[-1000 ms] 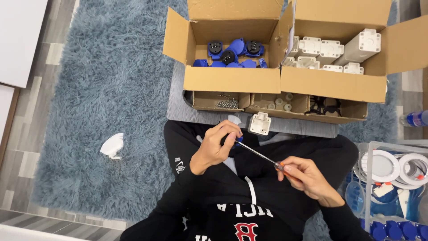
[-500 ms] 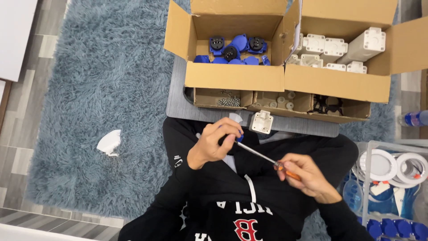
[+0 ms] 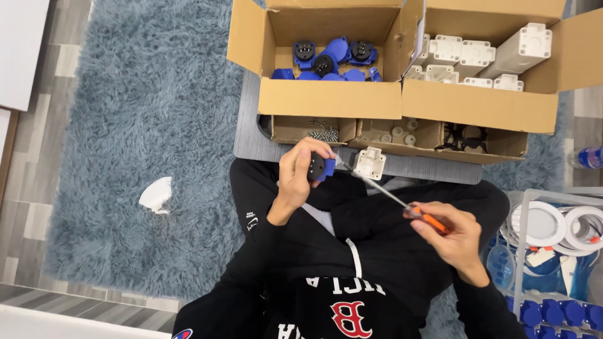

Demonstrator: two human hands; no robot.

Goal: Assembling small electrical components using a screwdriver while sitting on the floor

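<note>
Left hand: raised over the lap, fingers curled and clamped on a small blue part with a black round face; the part sits at the fingertips, on the right side of the grip.
Right hand: lower and to the right, closed around the orange handle of a screwdriver.
Screwdriver: its thin metal shaft slants up and left from the right hand, the tip reaching the blue part in the left hand.
White part: lies on the grey board just right of the left hand, near the screwdriver shaft.
Left box: far of the hands, open, holding more blue parts.
Right box: beside it, open, holding white blocks.
Low trays: on the near side of the boxes, with screws, small pale rings and black pieces.
Rug: blue, shaggy, under everything; a white scrap lies on it at left.
Bin: at right, with white rings and blue caps.
</note>
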